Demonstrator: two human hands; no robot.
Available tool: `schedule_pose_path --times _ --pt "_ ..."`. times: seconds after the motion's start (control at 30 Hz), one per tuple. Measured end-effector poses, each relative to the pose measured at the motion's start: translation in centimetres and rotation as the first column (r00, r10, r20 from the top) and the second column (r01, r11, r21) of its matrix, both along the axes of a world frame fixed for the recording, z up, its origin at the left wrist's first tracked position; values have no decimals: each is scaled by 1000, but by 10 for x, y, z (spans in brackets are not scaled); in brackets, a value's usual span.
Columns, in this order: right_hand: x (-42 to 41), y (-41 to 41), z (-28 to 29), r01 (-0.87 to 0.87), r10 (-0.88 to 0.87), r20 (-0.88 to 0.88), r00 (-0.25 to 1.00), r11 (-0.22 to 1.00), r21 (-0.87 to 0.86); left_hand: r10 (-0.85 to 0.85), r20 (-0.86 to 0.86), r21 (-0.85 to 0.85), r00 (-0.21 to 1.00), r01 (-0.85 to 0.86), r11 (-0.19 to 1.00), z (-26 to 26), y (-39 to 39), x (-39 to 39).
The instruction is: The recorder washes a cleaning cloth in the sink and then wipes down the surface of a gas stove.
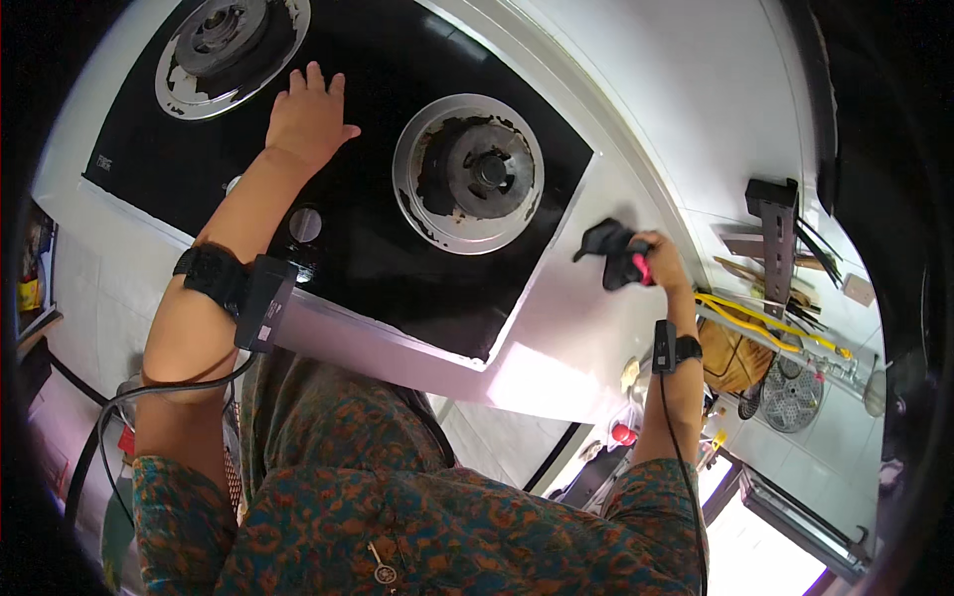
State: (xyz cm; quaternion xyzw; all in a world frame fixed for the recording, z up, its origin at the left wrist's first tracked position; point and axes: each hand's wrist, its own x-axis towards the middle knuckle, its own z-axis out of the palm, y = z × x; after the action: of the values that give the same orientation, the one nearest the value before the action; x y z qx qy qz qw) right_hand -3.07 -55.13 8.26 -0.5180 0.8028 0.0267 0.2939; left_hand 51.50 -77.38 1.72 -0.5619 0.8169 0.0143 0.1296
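My left hand lies palm down on the black glass top of a gas stove, fingers spread, between the two burners and holding nothing. Over the pale countertop to the right of the stove, my right hand grips a bunched black cloth with a pink patch on it. The right burner sits in a round metal drip pan whose surface is worn and stained. Higher up at the left is the other burner, with a similar worn pan. A round control knob shows near my left forearm.
White wall tiles rise behind the stove. At the right stand a metal bracket, a yellow hose, a wooden board and a perforated metal disc. Cables run from devices strapped to both my forearms.
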Motion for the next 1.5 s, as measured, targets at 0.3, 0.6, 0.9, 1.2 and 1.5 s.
schedule_pose_path --times 0.3,0.6,0.9,1.2,1.5 --pt "101 -104 -48 469 -366 501 784 878 -93 -20 17 12 1000 19 1000 2 -2 -2" --pt "166 41 -51 -391 411 -2 912 865 -316 -10 -51 -28 999 9 1000 0 -1 1" --pt "195 7 12 99 -25 503 864 988 -121 -150 -233 -206 961 102 973 1 -1 25" --pt "374 58 -55 -109 44 -319 947 976 -189 -211 -302 -274 930 127 953 10 16 112" --pt "511 -24 -55 -162 75 -339 938 958 -236 -135 -400 -316 907 2 949 11 27 199"
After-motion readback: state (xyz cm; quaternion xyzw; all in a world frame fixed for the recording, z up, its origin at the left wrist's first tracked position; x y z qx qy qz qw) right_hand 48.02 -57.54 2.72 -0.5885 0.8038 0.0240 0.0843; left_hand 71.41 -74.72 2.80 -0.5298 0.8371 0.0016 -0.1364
